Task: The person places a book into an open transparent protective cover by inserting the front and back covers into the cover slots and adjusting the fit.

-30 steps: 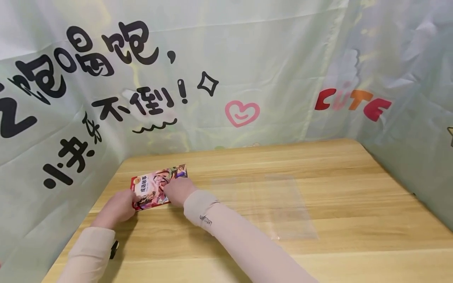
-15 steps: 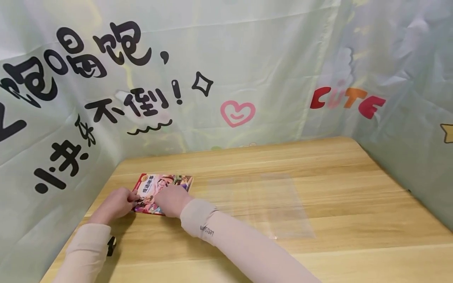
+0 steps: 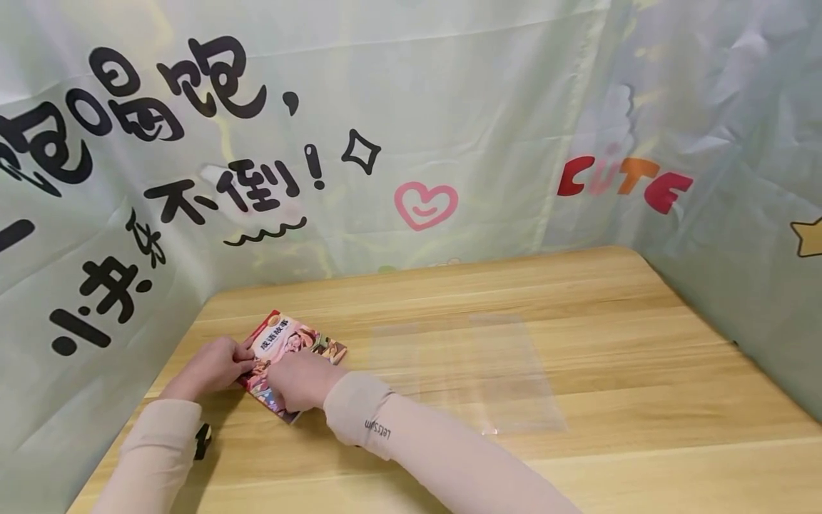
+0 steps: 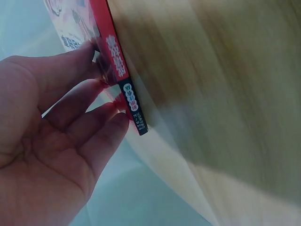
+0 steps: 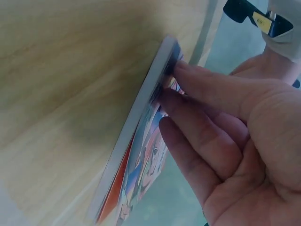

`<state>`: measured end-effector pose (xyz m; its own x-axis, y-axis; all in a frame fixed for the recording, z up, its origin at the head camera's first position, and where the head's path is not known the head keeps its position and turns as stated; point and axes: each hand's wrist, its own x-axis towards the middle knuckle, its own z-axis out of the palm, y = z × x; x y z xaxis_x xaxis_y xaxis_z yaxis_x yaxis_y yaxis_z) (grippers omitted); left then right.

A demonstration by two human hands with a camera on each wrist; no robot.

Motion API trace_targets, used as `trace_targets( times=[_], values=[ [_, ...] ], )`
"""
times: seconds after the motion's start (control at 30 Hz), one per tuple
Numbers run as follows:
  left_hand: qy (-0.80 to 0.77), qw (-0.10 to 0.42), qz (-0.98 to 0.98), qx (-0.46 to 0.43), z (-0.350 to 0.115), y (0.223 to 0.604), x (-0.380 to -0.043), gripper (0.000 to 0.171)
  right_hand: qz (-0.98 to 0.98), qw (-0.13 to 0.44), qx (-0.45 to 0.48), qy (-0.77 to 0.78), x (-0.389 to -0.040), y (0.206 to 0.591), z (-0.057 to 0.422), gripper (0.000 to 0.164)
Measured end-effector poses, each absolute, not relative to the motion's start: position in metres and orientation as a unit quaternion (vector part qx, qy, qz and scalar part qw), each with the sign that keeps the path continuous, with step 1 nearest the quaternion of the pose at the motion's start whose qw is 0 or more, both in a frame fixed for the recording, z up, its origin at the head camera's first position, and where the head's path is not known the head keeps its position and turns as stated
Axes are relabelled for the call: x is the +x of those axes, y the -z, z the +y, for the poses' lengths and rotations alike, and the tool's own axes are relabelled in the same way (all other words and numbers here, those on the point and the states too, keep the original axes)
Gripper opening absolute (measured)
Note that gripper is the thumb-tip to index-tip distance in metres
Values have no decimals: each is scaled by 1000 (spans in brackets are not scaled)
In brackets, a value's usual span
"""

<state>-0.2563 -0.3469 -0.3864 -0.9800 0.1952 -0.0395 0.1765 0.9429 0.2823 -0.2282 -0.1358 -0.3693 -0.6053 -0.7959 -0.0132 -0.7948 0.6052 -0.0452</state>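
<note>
A small paperback book (image 3: 282, 339) with a red-edged, colourfully illustrated cover and Chinese lettering lies at an angle on the left part of the table. My left hand (image 3: 215, 364) grips it at the spine side; in the left wrist view the thumb is on the cover and the fingertips meet the red and black spine (image 4: 117, 66). Over the near right part of the cover is my right hand (image 3: 305, 378). Its thumb and forefinger pinch the book's page edge in the right wrist view, where the illustrated cover (image 5: 153, 155) gapes from the pages, showing orange inside.
To the right of the book a clear plastic sheet (image 3: 514, 378) lies flat on the wooden table (image 3: 616, 307). A pale printed cloth (image 3: 501, 128) hangs behind the table and along both sides. A black strap (image 5: 256, 21) is around the left wrist.
The book has turned clockwise and come lower towards me, with both hands staying on it. My right hand has shifted a little left and down. The plastic sheet has stayed put.
</note>
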Motion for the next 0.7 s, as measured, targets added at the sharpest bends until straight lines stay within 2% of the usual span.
trace_targets(
  times=[0.2, 0.43, 0.7],
  values=[
    [-175, 31, 975, 131, -356, 393, -262, 22, 886, -31, -463, -20, -217, 371, -143, 19],
    [-215, 20, 965, 146, -363, 400, -264, 29, 887, -43, -458, -38, -210, 377, -152, 15],
    [-209, 27, 973, 94, -362, 399, -266, 34, 903, -52, -425, -25, -211, 376, -142, 9]
  ],
)
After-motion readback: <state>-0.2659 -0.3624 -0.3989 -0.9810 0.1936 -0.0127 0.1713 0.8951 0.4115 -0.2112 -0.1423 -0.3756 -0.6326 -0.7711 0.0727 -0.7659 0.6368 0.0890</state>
